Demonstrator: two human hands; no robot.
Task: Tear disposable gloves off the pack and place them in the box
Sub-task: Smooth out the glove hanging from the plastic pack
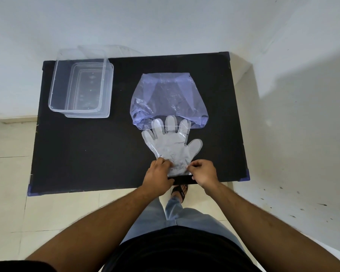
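Note:
A pack of clear disposable gloves (170, 143) lies flat near the front edge of the black table (90, 154), fingers pointing away from me. A dark strip (183, 180) binds its cuff end at the table's edge. My left hand (159, 173) pinches the cuff area on the left side. My right hand (202, 172) pinches it on the right side. The clear plastic box (81, 88) stands open at the table's far left with nothing visible inside.
A crumpled bluish plastic bag (168, 99) lies just beyond the gloves' fingertips, touching them. A clear lid sits under the box. White walls stand behind and right of the table. My sandalled foot (180, 191) shows on the tiled floor below the table.

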